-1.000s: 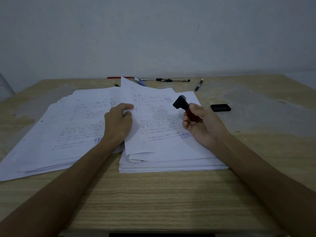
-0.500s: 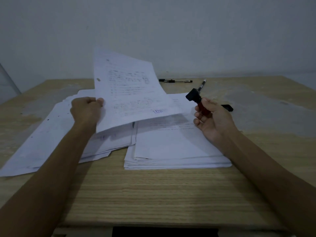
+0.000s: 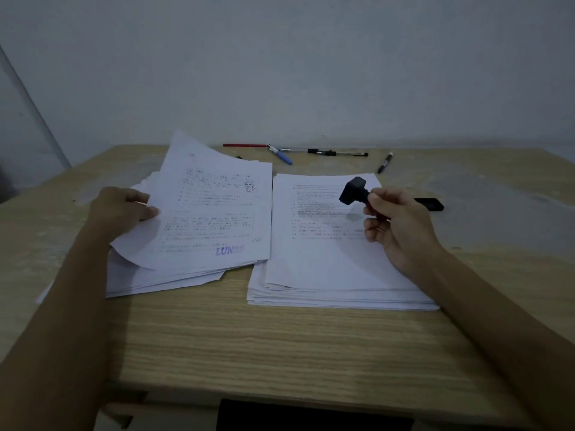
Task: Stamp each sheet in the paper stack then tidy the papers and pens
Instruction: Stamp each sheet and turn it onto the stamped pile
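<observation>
**Laying a stamped sheet aside, stamp poised over the next**

Starting nearest, the bare wooden surface (image 3: 280, 343) runs across the front, with both forearms reaching out over it. Next come two piles side by side. On the right sits the squared paper stack (image 3: 336, 293), its long axis running near to far, its top sheet printed but showing no stamp mark that I can see. On the left lies a looser, fanned pile of stamped sheets (image 3: 161, 281).

The left hand (image 3: 124, 209) pinches the left edge of the stamped sheet (image 3: 211, 219), thumb on top, holding it curled just above the left pile; a blue mark shows at its near right corner. The right hand (image 3: 395, 222) is curled round the handle of the stamp (image 3: 354, 192), whose black head tilts up and to the left, hovering above the far half of the stack's top sheet and not touching it.

The coming move, as I judge it, turns on this: the stamp is directly over the stack, so the right hand need only swing the head face-down toward the sheet's near right corner. Nothing stands in the way there.

Farther off, just right of the right hand, a small black ink pad (image 3: 431, 203) lies flat. Along the far edge are scattered pens (image 3: 311, 150), well apart from both piles.
</observation>
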